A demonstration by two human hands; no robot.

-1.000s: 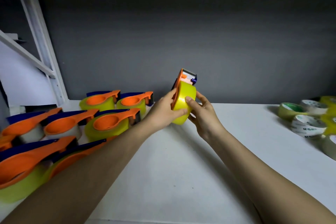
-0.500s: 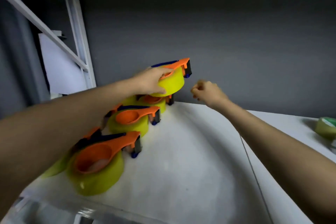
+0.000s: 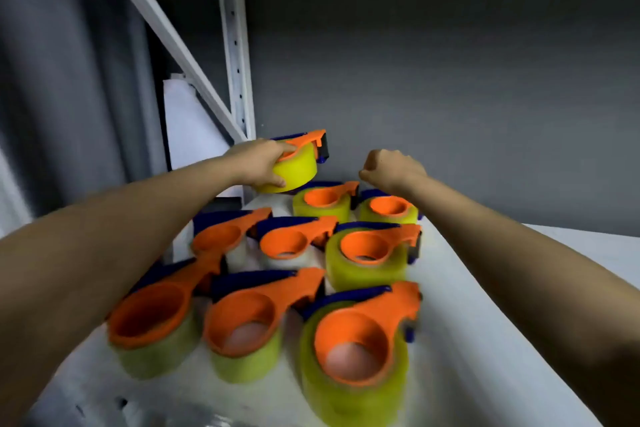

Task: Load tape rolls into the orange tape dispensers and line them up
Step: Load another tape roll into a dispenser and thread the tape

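While the left hand (image 3: 258,163) grips 1 loaded orange tape dispenser (image 3: 298,163), 8 more (image 3: 367,255) sit on the white table (image 3: 485,340); the right hand (image 3: 393,168) is clenched, empty.

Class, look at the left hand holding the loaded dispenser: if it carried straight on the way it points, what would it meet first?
Probably the dark grey wall. The left hand points its loaded dispenser toward it, above the back row; depth is unclear.
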